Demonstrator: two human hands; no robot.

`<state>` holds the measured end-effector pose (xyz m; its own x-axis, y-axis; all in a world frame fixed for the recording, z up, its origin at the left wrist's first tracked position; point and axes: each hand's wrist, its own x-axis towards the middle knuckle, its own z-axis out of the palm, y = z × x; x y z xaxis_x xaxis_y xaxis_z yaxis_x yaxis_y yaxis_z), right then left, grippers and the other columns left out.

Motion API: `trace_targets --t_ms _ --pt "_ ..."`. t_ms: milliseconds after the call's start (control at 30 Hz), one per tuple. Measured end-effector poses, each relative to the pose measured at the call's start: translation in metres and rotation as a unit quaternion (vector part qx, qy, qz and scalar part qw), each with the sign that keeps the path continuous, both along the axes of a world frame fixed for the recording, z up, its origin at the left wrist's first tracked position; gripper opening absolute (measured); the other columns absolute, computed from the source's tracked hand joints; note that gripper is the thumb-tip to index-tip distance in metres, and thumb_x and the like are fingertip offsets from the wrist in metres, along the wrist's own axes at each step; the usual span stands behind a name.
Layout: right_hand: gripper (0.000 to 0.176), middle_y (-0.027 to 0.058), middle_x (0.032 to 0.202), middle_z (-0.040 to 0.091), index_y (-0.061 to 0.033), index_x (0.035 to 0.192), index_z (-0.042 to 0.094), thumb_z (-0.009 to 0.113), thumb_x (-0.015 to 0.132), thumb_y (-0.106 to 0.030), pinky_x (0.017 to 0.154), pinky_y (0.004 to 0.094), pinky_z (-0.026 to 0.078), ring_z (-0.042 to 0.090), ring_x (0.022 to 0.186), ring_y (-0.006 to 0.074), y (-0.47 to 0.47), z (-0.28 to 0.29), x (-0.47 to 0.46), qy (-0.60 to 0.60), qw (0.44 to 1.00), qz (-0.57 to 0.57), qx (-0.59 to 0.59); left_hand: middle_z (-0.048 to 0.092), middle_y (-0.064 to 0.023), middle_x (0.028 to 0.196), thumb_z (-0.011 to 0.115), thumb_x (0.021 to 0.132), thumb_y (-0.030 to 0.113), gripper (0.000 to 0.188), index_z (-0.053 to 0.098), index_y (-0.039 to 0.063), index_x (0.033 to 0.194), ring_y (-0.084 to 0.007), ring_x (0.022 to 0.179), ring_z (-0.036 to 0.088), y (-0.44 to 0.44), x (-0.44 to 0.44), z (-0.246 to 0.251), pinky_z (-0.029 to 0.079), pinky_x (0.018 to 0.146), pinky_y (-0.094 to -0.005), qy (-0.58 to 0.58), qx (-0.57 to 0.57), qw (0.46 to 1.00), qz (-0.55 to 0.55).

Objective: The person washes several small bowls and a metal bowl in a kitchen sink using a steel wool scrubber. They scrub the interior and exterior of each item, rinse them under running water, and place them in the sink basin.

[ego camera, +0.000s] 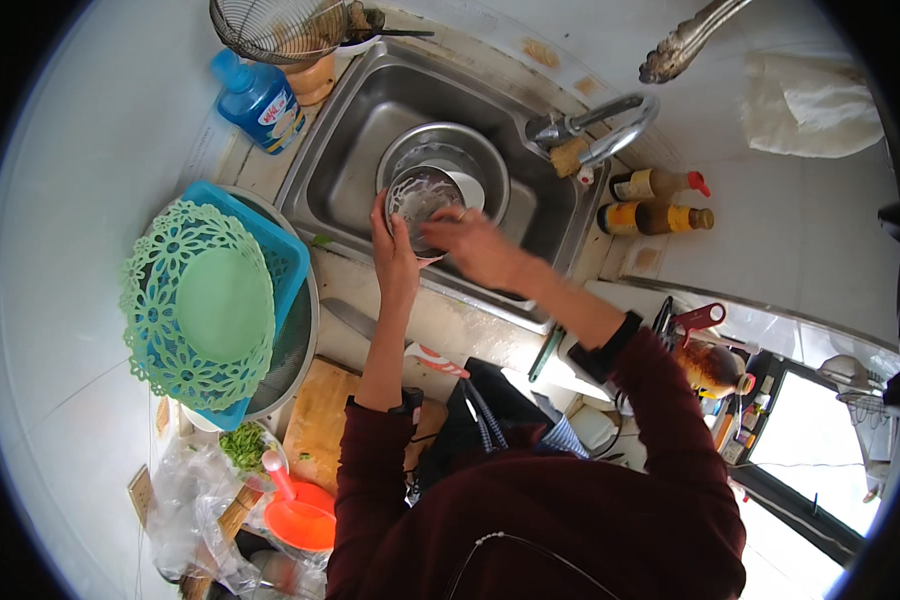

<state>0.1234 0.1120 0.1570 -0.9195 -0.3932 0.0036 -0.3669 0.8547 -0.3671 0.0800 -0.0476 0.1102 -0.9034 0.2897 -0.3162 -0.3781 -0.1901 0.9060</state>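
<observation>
My left hand point(396, 244) grips the side of a metal bowl point(424, 202) that is tilted over the sink, with whitish suds or liquid on its inner wall. My right hand point(469, 240) reaches into the bowl from the right; its fingers are blurred, and whether they hold anything cannot be told. Beneath the bowl, a larger steel basin point(491, 154) stands in the stainless steel sink point(352, 150), with a white dish point(471, 189) partly hidden inside. The curved faucet point(622, 124) is at the sink's back right, a sponge point(568, 157) beside its base.
Left of the sink are a blue detergent bottle point(262, 105) and stacked plastic baskets point(225, 300). A kitchen knife point(364, 322) lies on the near counter, by a wooden cutting board point(319, 420) and an orange-red plastic scoop point(300, 517). Two sauce bottles point(649, 217) stand at right.
</observation>
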Motion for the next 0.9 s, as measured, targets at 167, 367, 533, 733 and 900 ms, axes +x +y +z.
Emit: trace_targets --t_ms 167,367,533,733,900 --pt "0.036 0.0069 0.13 0.066 -0.0042 0.115 0.071 0.065 0.08 -0.006 0.101 0.0401 0.048 0.056 0.128 0.0291 0.03 0.025 -0.013 0.113 0.989 -0.066 0.065 0.037 -0.018 0.155 0.041 0.111 0.039 0.055 0.03 0.015 0.159 -0.0346 0.136 0.05 0.004 0.001 0.021 0.068 0.078 -0.0424 -0.002 0.005 1.0 0.018" --pt "0.051 0.0105 0.137 0.066 -0.0015 0.128 0.069 0.058 0.08 0.012 0.111 0.0413 0.045 0.058 0.127 0.0338 0.04 0.04 0.001 0.068 0.962 -0.193 -0.18 0.035 -0.0165 0.157 0.039 0.109 0.052 0.063 0.023 0.022 0.161 -0.0363 0.136 0.05 0.004 -0.012 0.037 0.064 0.082 -0.0486 0.017 0.019 1.0 0.009" --pt "0.05 0.0137 0.14 0.065 -0.0013 0.132 0.067 0.056 0.085 0.01 0.113 0.036 0.043 0.06 0.128 0.0285 0.031 0.026 0.003 -0.069 0.88 -0.267 -0.387 0.038 -0.0168 0.156 0.037 0.109 0.056 0.066 0.024 0.018 0.161 -0.0356 0.133 0.054 0.005 -0.01 0.028 0.065 0.077 -0.0453 0.016 -0.014 1.0 0.01" --pt "0.064 0.0164 0.145 0.056 -0.0031 0.139 0.056 0.065 0.077 0.007 0.125 0.0487 0.025 0.052 0.137 0.0352 -0.045 0.03 0.002 -0.065 0.948 -0.134 -0.281 0.052 -0.0161 0.148 0.04 0.112 0.034 0.047 0.043 0.007 0.151 -0.0277 0.131 0.055 0.004 -0.021 0.016 0.038 0.112 -0.0366 0.121 -0.049 0.987 0.094" --pt "0.052 0.0103 0.138 0.061 -0.0049 0.125 0.064 0.069 0.073 -0.007 0.126 0.0517 0.029 0.055 0.133 0.0293 0.008 -0.009 -0.005 0.148 0.987 -0.015 0.06 0.057 -0.016 0.143 0.044 0.1 0.001 0.048 0.047 0.006 0.148 -0.0294 0.131 0.055 -0.008 -0.03 0.021 0.039 0.113 -0.0387 0.116 -0.098 0.988 0.034"
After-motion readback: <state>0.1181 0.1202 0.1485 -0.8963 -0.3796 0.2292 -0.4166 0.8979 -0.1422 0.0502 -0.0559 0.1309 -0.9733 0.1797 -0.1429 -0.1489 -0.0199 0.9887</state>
